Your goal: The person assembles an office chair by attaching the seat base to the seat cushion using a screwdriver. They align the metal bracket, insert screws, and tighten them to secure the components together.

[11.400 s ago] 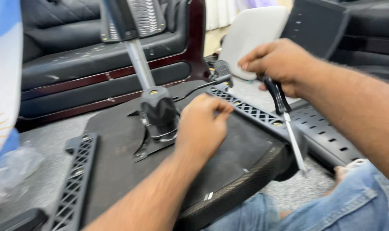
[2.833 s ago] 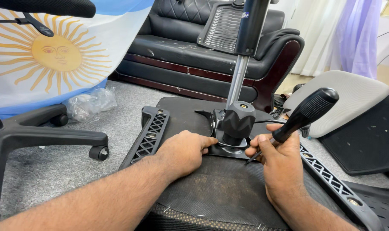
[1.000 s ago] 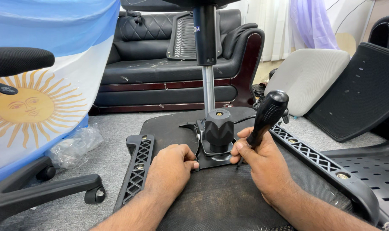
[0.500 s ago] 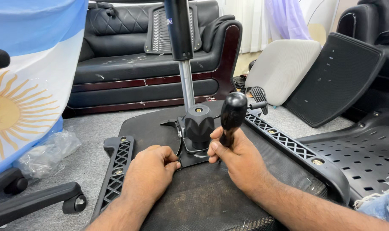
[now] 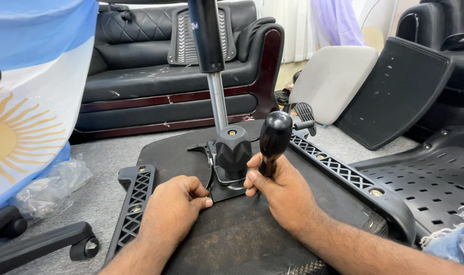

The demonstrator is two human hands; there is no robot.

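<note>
The way straight ahead is blocked by the black knob (image 5: 233, 151) and the metal pole (image 5: 218, 102). Open room is left on the seat bottom (image 5: 242, 234) between the hands.

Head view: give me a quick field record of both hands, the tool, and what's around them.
left hand: fist resting on upturned seat base, beside metal mounting plate
right hand: gripping black screwdriver handle, upright, tip hidden
gas lift column: standing from plate
armrest bracket: left edge
surroundings: black sofa, flag
</note>
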